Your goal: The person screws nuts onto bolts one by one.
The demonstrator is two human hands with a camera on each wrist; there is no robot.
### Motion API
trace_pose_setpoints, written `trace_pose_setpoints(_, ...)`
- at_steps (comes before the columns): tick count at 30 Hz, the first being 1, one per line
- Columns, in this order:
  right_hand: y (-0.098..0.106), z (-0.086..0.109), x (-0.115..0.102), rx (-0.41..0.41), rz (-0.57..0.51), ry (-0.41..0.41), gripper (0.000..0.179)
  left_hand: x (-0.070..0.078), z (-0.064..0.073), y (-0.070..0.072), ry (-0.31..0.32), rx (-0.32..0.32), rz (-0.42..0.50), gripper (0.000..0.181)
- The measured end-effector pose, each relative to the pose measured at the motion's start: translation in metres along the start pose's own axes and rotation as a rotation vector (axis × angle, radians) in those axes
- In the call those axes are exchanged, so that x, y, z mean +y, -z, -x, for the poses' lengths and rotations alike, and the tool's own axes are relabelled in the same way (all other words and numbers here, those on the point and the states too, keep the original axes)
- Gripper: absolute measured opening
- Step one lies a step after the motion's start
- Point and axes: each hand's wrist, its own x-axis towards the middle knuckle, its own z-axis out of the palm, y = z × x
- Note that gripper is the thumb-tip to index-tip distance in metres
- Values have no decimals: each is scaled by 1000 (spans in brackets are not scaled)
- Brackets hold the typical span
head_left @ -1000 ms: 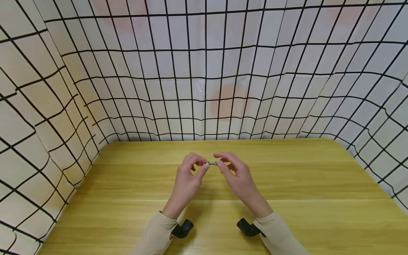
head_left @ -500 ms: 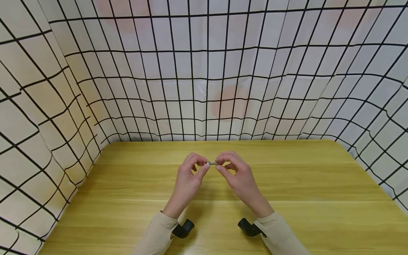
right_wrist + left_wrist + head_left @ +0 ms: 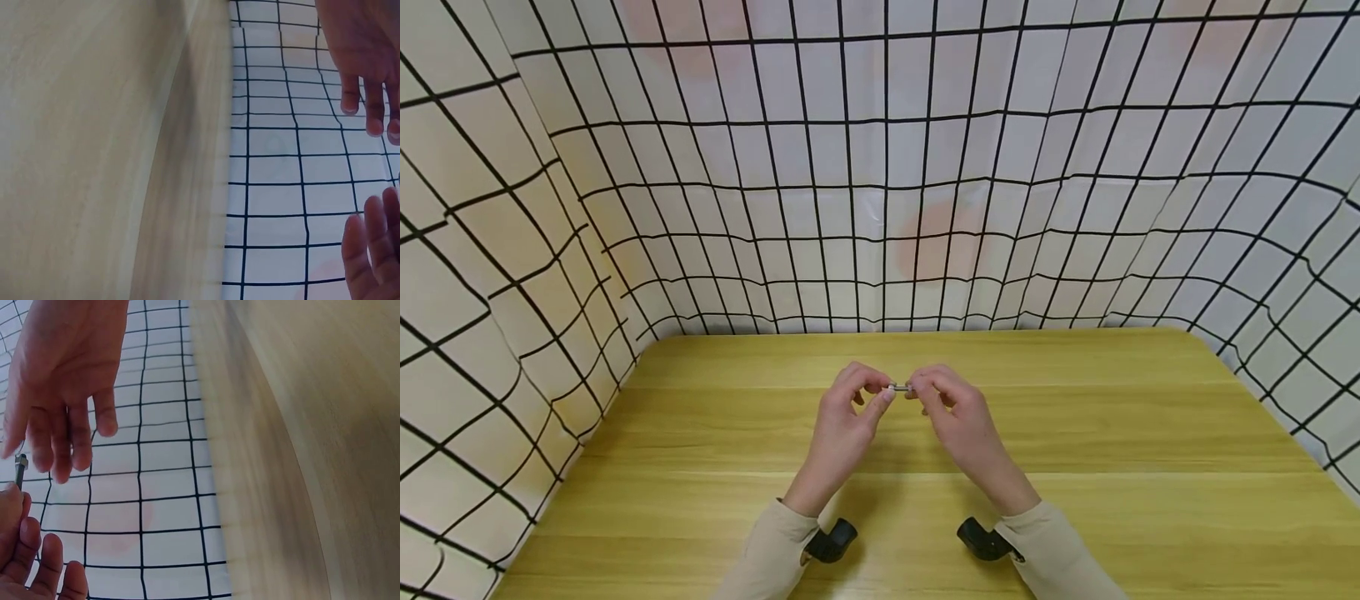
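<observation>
Near the middle of the head view, a small metal bolt (image 3: 900, 388) lies level between both hands, raised above the table. My left hand (image 3: 842, 421) pinches one end of it between thumb and forefinger. At the other end, my right hand (image 3: 958, 417) has thumb and forefinger on the nut (image 3: 21, 460), the fingertips partly hiding it. From the left wrist, the bolt's shank (image 3: 19, 479) rises out of the left fingertips, with the right hand (image 3: 69, 369) above it. The right wrist view shows only the other fingers of both hands; the bolt is out of frame.
A wood-grain table (image 3: 1075, 433) spreads beneath the hands. White sheeting with a black grid (image 3: 820, 208) stands behind it and along both sides. A black wrist device (image 3: 831, 540) sticks out from the left sleeve, and another black device (image 3: 983, 537) from the right.
One second ago the right forefinger stood off the bolt's end; then it closed with the thumb there. Now the right thumb has rolled forward over the nut. The left hand holds still.
</observation>
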Motion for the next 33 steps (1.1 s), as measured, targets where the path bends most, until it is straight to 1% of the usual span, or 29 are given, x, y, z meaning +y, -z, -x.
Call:
trace_pose_setpoints(2,1,0,0,-1,-7,-3,22,0,0,1,3,4,-4,4)
trace_pose_setpoints(5,4,0,-1,1,3,16,17,0,-1,2,10,16,-18,4)
trace_pose_setpoints(6,4,0,-1,0,11,32,16,0,-1,3,12,21,-22,4)
trace_pose_setpoints(9,5,0,-2,-12,36,106,26,0,-2,4,20,30,-31,5)
trace_pose_setpoints(11,5,0,-3,-19,35,157,29,0,-2,5,23,32,-33,5)
trace_pose_setpoints(15,3,-1,-3,-4,25,221,28,0,-3,5,19,27,-30,5)
trace_pose_setpoints(19,2,-1,-2,28,35,233,25,-1,-3,5,2,21,-29,4)
trace_pose_setpoints(22,2,-1,-1,37,42,224,22,-1,-2,4,-4,12,-27,4)
trace_pose_setpoints(28,1,-1,1,30,74,216,17,-1,-1,2,6,6,-24,6)
trace_pose_setpoints(33,0,-1,2,14,61,188,9,-1,0,1,8,-10,3,6)
